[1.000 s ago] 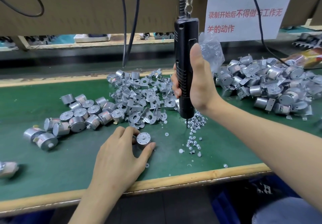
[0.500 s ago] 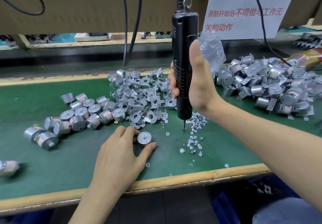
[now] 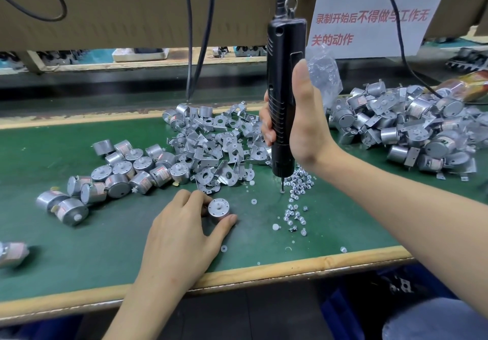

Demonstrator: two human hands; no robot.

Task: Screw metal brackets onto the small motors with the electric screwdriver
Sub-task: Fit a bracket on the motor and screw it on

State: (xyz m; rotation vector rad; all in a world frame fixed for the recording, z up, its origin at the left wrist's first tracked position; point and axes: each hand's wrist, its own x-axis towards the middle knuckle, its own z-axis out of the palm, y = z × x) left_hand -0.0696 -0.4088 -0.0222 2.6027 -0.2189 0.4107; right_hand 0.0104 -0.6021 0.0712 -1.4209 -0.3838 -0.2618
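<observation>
Barely shifted, right hand [image 3: 303, 128] grips the upright electric screwdriver [image 3: 284, 62] over screws [image 3: 298, 183]; left hand [image 3: 179, 234] pinches a motor [image 3: 218, 207].

Bare motors [image 3: 122, 169] left of bracket pile [image 3: 211, 141]; screws [image 3: 301, 181] right of it; assembled motors [image 3: 412, 125] far right.

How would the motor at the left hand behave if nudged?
The motor stands on its flat end, shaft up, so it probably slides rather than rolls. Tipped sideways like those in the motor pile, it could roll. Its smooth metal shell looks rigid, possibly slippery for the left hand.
</observation>
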